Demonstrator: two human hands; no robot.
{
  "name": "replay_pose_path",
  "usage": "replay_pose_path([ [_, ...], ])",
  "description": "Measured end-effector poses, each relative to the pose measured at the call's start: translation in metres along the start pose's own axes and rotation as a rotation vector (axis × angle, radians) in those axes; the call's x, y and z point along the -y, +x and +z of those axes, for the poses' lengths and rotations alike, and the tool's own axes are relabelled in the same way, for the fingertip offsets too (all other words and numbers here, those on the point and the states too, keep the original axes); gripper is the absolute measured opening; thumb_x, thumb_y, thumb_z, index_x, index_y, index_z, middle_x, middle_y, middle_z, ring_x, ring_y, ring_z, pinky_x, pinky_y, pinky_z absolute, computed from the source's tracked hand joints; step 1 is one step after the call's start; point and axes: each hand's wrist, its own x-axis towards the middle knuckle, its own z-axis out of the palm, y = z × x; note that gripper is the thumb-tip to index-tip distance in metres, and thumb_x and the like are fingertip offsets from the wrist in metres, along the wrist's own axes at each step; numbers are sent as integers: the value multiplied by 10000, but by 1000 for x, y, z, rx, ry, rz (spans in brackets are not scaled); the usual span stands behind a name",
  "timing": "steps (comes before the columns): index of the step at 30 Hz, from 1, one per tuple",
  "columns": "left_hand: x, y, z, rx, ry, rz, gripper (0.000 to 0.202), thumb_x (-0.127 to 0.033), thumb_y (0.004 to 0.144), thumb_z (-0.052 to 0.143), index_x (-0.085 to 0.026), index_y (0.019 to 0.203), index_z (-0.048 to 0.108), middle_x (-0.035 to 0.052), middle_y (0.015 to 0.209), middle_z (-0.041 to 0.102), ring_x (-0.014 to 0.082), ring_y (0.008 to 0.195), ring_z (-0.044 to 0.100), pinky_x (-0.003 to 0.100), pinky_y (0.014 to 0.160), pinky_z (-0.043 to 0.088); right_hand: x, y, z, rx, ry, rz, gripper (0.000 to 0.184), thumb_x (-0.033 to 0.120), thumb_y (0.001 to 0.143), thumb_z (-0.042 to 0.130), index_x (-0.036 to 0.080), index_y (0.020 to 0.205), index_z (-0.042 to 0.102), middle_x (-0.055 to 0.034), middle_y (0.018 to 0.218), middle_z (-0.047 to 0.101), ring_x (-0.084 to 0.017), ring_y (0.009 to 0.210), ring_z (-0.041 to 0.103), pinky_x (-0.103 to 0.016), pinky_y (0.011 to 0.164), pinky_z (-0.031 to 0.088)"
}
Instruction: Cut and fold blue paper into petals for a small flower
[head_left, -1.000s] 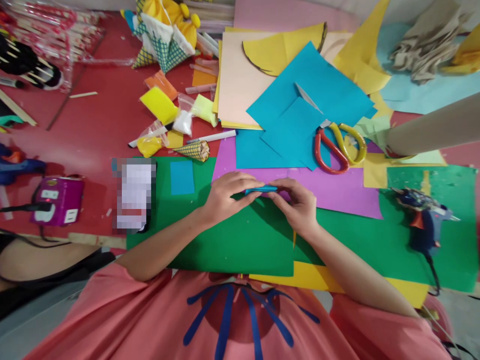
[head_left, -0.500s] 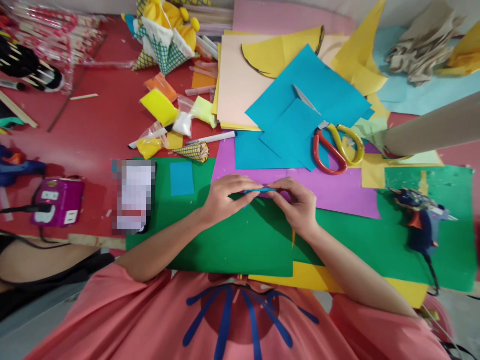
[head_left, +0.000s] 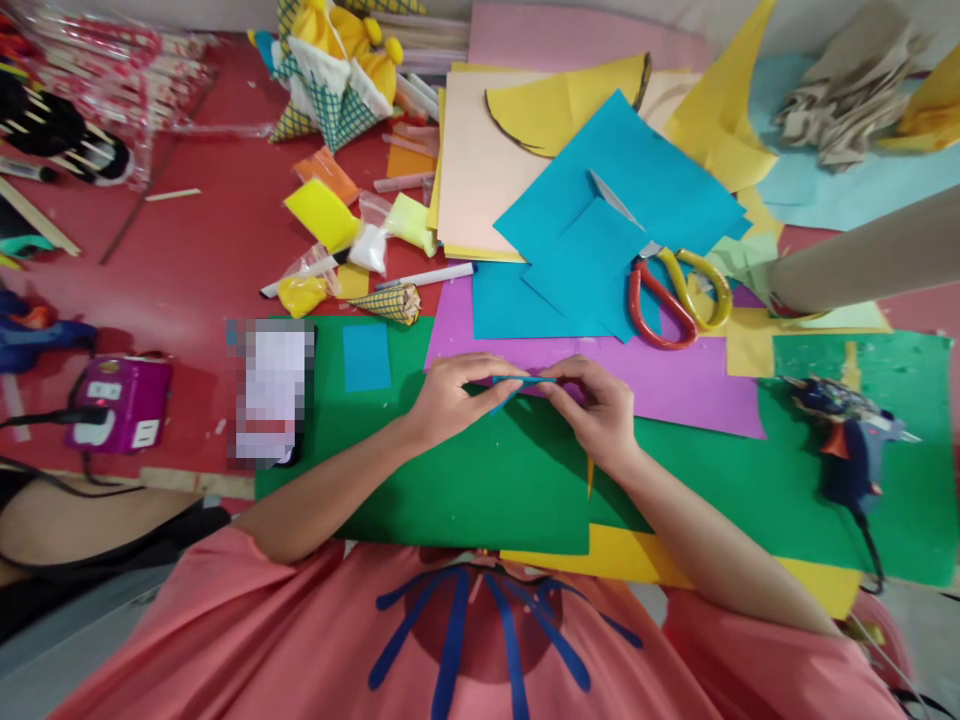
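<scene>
Between my two hands is a small piece of blue paper (head_left: 527, 380), seen nearly edge-on as a thin strip. My left hand (head_left: 457, 396) pinches its left end between thumb and fingers. At its right end, my right hand (head_left: 598, 402) grips it the same way. A corner of blue hangs below the left thumb. Both hands are held over the green sheet (head_left: 465, 490) and the edge of the purple sheet (head_left: 690, 395). A flat blue square (head_left: 367, 357) lies on the green sheet to the left of my left hand.
Scissors (head_left: 667, 295) with red and yellow handles rest on blue sheets (head_left: 622, 170) ahead. A glue gun (head_left: 851, 440) lies at right, a phone (head_left: 274, 390) at left near a purple power box (head_left: 120, 403). Clay packets (head_left: 322, 213) and a small paper cone (head_left: 390, 302) lie beyond.
My hands stay in nearly the same place, both still pinching the blue paper. Slightly more of the paper's hanging corner shows below my left thumb. The view has shifted very slightly.
</scene>
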Motion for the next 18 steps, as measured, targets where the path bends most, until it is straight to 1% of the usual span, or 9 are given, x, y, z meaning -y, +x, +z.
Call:
replay_pose_path([
  [5,-1,0,-1,4,3,-35,98,-213,808,648,-195,848,737,13,830,758,125,771,710,187,740,548,1,1,-1,19,-15,5,36,235,814,645,213,835,664,-5,746,673,-128,671,609,-268,621,489],
  [9,1,-1,0,18,-6,-102,106,-248,805,649,-194,848,730,18,844,756,138,785,708,211,754,551,2,1,-2,26,-34,24,38,235,816,636,208,829,659,-5,737,668,-127,664,608,-264,614,487],
  [12,3,-2,-1,-14,-65,-165,120,-258,791,658,-185,876,703,24,866,749,144,814,702,221,760,549,1,0,-2,-4,-14,33,29,229,814,637,210,830,652,-3,741,663,-126,662,604,-264,615,485],
  [14,3,-2,-1,-40,-105,-181,105,-244,788,655,-179,864,685,23,863,743,141,818,698,221,754,546,0,0,-2,-17,2,40,29,229,816,634,212,837,644,-5,745,657,-128,664,599,-267,613,483],
  [16,2,-1,-2,-56,-97,-182,73,-231,789,646,-175,824,678,18,830,741,136,789,695,219,737,544,-1,0,-3,0,-9,26,25,227,820,621,214,839,633,-6,744,651,-133,665,592,-276,613,482],
  [18,1,0,-2,-57,-44,-162,65,-223,792,636,-174,789,678,11,789,738,128,748,686,212,721,538,0,2,-4,31,-47,-29,18,220,820,608,216,828,624,-12,760,651,-147,709,599,-299,659,491],
])
